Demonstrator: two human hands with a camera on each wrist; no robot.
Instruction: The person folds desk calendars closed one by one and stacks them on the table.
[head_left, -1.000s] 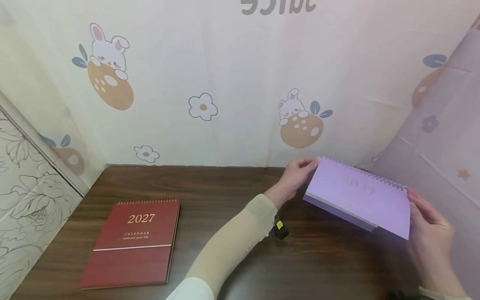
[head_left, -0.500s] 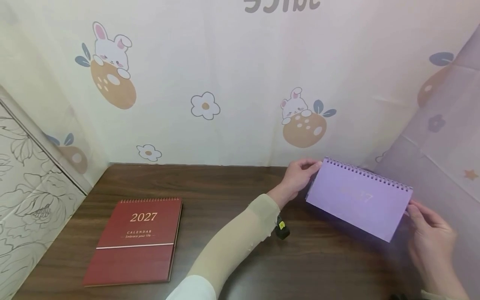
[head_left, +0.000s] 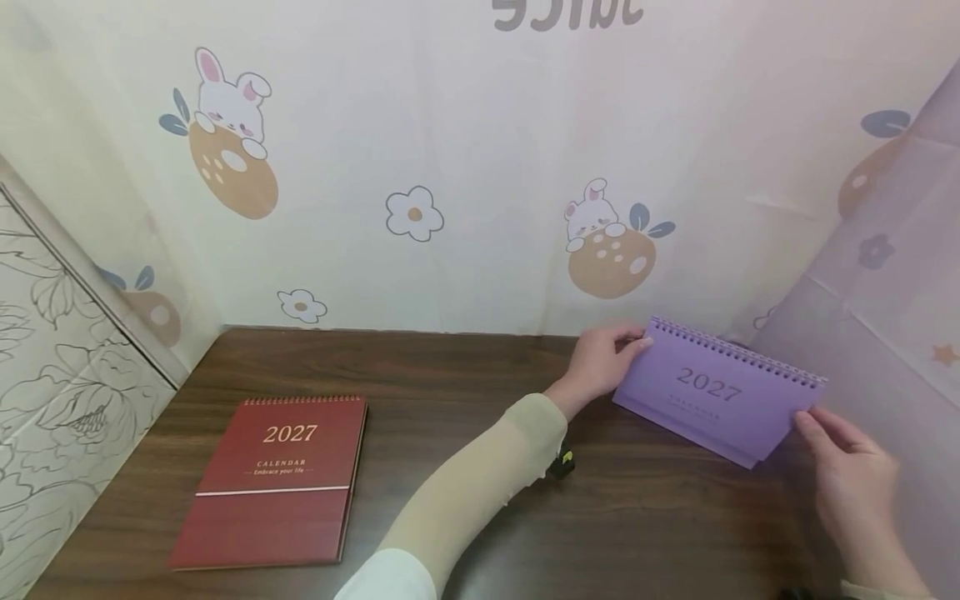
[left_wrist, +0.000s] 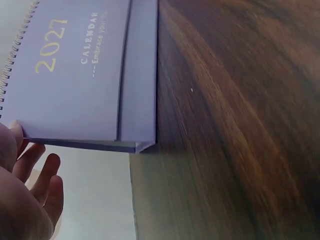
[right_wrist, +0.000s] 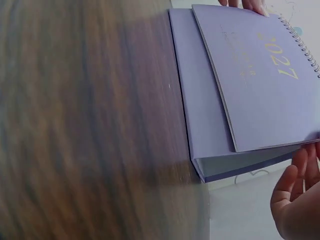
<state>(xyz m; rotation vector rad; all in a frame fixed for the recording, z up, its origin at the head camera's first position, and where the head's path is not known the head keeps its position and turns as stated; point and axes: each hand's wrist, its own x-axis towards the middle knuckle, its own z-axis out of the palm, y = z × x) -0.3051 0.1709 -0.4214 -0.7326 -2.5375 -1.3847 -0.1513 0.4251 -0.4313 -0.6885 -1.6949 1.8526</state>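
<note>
A purple spiral-bound 2027 desk calendar (head_left: 705, 392) stands propped on its folded base at the table's right side, spiral edge up. In both wrist views, its front cover leans on the slope above a plain purple base strip (left_wrist: 140, 75). My left hand (head_left: 600, 362) pinches its upper left edge, thumb on the front. At the opposite side edge, my right hand (head_left: 855, 475) holds the calendar between thumb and fingers, the fingers partly hidden behind it. A red 2027 desk calendar (head_left: 273, 479) lies at the left, touched by neither hand.
The dark wood table (head_left: 450, 375) meets a pale curtain (head_left: 487, 167) printed with rabbits and flowers at the back. Another curtain side (head_left: 900, 292) rises close beside the purple calendar on the right. A floral panel (head_left: 60, 400) borders the left.
The purple calendar has gone from tilted flat with its cover sticking out to standing, the cover down against its slope and the base strip showing. Both hands stay at its side edges.
</note>
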